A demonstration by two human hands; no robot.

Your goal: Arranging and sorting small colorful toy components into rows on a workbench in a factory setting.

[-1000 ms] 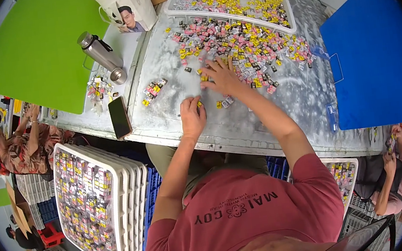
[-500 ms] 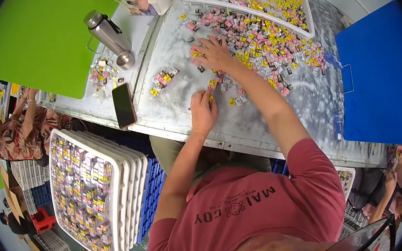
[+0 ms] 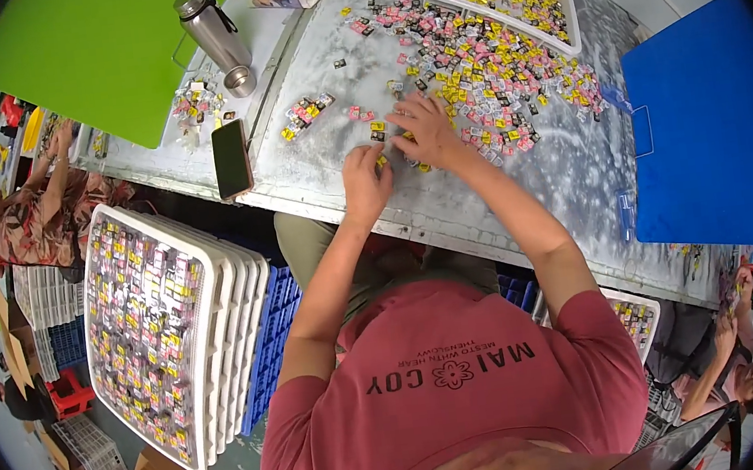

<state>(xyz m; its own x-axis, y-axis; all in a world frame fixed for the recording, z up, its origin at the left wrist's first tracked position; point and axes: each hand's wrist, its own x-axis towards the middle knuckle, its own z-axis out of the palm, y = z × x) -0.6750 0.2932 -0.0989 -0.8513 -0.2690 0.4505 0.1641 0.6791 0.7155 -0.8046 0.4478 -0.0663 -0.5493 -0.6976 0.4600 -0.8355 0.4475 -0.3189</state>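
Small square wrapped pieces in yellow, pink, black and white lie in a wide heap on the grey table. My right hand rests at the heap's near left edge, fingers spread over a few pieces. Close to its left, my left hand has its fingers curled, with a yellow piece between thumb and fingertips. Just beyond the left hand lie a yellow-and-black pair of pieces and some pink pieces. Further left is a small compact group of mixed pieces.
A white tray of pieces stands at the back. To the left are a phone, steel flask, its cup and a green board; right, a blue board. Stacked filled trays stand below left. Co-workers sit either side.
My right hand has drawn nearer, down toward my left hand, away from the heap's far part. Pink, yellow and black pieces now lie loose beyond my left hand. The whole view has shifted slightly.
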